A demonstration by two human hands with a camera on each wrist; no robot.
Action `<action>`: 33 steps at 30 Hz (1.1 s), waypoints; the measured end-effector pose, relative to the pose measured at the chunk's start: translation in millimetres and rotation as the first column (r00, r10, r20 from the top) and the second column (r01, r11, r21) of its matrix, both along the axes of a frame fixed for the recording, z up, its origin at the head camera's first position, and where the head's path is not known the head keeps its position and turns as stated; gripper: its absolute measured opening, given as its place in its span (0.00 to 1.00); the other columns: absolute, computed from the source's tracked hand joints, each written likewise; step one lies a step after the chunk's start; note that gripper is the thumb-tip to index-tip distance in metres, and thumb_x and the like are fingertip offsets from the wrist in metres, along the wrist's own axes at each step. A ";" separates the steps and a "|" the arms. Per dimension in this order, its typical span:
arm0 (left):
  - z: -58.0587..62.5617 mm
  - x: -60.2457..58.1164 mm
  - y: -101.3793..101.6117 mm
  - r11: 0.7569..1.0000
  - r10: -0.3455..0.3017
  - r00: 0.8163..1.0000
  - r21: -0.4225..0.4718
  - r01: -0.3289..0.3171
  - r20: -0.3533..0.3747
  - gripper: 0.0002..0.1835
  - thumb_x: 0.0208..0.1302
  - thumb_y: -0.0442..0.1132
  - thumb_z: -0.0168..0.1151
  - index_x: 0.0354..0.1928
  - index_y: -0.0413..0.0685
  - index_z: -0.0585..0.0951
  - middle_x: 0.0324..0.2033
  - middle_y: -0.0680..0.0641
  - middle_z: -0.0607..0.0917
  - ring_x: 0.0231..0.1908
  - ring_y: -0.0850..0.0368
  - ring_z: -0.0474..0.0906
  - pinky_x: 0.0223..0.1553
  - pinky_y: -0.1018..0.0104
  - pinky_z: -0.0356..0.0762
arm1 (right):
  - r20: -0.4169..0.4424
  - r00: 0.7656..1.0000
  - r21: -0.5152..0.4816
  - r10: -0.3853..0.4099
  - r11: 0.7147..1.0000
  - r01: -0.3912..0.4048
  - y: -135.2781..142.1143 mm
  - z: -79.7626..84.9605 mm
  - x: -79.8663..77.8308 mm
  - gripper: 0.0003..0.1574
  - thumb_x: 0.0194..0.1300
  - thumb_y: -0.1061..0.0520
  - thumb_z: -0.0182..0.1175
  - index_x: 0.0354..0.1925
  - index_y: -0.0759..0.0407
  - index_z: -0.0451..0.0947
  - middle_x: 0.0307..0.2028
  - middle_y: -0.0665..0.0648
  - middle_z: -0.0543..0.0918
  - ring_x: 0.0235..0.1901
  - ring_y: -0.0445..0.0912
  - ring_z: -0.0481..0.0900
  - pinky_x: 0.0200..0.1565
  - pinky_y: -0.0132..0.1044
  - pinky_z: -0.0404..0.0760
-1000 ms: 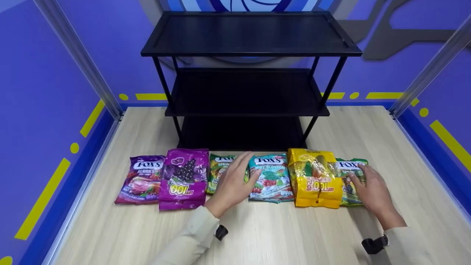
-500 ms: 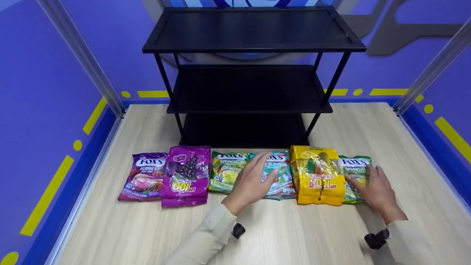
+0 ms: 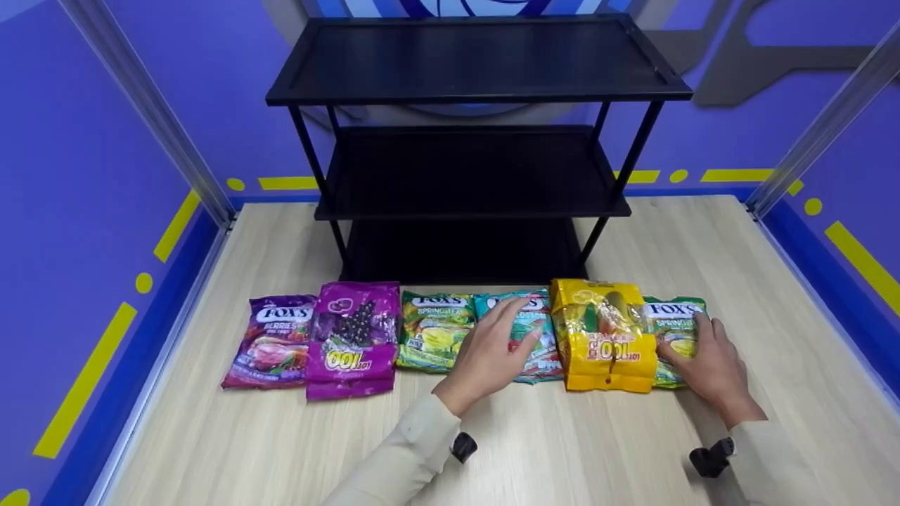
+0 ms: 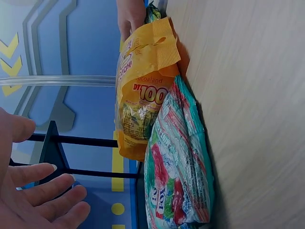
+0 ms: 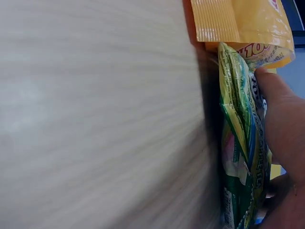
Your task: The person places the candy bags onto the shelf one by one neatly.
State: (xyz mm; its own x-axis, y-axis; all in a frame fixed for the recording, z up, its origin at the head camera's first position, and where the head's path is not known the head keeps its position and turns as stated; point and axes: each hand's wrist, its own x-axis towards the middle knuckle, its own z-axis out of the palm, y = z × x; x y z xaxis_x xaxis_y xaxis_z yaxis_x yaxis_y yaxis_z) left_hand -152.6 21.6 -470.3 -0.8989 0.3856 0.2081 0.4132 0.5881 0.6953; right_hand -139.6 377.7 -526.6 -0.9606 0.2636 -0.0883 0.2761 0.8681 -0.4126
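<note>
My left hand (image 3: 491, 357) hovers with spread fingers over the teal Fox's candy bag (image 3: 538, 362); in the left wrist view the fingers (image 4: 47, 191) stand apart from the teal bag (image 4: 176, 176). At the right end of the row, my right hand (image 3: 710, 365) rests on a green Fox's candy bag (image 3: 678, 327), thumb toward the bulging yellow candy bag (image 3: 608, 351). From the right wrist, the thumb (image 5: 274, 88) lies along the upper face of the green bag (image 5: 236, 124). That bag lies flat on the table.
Left of the teal bag lie another green Fox's bag (image 3: 436, 334), a purple candy bag (image 3: 351, 376) and a dark purple Fox's bag (image 3: 271, 351). Behind the row stands a black three-tier shelf (image 3: 471, 172). Blue panels (image 3: 91, 211) enclose the wooden table (image 3: 232, 450).
My left hand has moved right, from between the left green bag and the teal bag to over the teal bag. My right hand stays at the right green bag, shifting only slightly.
</note>
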 end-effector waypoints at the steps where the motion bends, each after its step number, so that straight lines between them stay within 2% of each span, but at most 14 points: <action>1: -0.3 0.2 0.5 1.000 -0.001 1.000 0.001 0.001 0.004 0.29 0.72 0.56 0.50 0.71 0.59 0.64 0.69 0.51 0.68 0.67 0.53 0.67 0.68 0.55 0.69 | -0.008 1.000 0.001 0.001 1.000 -0.001 -0.4 -0.3 -0.2 0.64 0.63 0.27 0.53 0.73 0.69 0.42 0.63 0.78 0.55 0.51 0.68 0.64 0.50 0.65 0.72; 7: -0.5 2.2 6.1 1.000 -0.011 0.999 -0.001 0.011 0.042 0.29 0.72 0.56 0.48 0.72 0.60 0.63 0.70 0.51 0.67 0.68 0.53 0.66 0.69 0.54 0.67 | -0.019 1.000 -0.026 -0.001 1.000 0.000 -0.5 0.0 1.5 0.63 0.63 0.28 0.54 0.74 0.66 0.41 0.68 0.79 0.50 0.59 0.72 0.57 0.59 0.71 0.62; 15: 0.9 3.0 14.7 0.999 -0.032 0.998 -0.006 0.032 0.052 0.27 0.73 0.56 0.48 0.70 0.60 0.65 0.70 0.53 0.67 0.68 0.55 0.67 0.68 0.58 0.68 | 0.008 0.999 -0.034 -0.036 0.999 0.037 -2.9 0.8 2.0 0.61 0.62 0.26 0.52 0.77 0.56 0.40 0.70 0.79 0.44 0.64 0.75 0.51 0.63 0.74 0.54; 22: 1.0 4.0 16.9 0.999 -0.040 0.995 0.004 0.040 0.087 0.26 0.72 0.57 0.48 0.69 0.61 0.65 0.69 0.54 0.68 0.67 0.56 0.67 0.68 0.58 0.69 | -0.039 0.998 -0.027 -0.040 0.999 0.039 -3.3 1.6 2.5 0.58 0.64 0.27 0.51 0.77 0.55 0.42 0.71 0.79 0.45 0.66 0.75 0.50 0.64 0.73 0.53; 28: 0.5 4.4 18.9 0.999 -0.046 0.995 0.005 0.046 0.089 0.26 0.72 0.56 0.49 0.69 0.60 0.66 0.69 0.54 0.68 0.66 0.56 0.68 0.67 0.58 0.70 | -0.095 0.992 -0.065 -0.077 0.995 0.071 -1.4 2.1 5.8 0.56 0.64 0.29 0.53 0.76 0.58 0.47 0.72 0.76 0.47 0.68 0.74 0.50 0.65 0.72 0.55; 33: 0.9 4.9 21.6 0.999 -0.047 0.995 0.001 0.047 0.093 0.26 0.72 0.57 0.49 0.69 0.61 0.65 0.69 0.55 0.68 0.66 0.58 0.68 0.67 0.59 0.70 | -0.106 0.988 -0.087 -0.110 0.991 0.101 2.9 4.0 9.5 0.54 0.65 0.29 0.52 0.76 0.56 0.48 0.73 0.74 0.47 0.69 0.73 0.49 0.65 0.71 0.54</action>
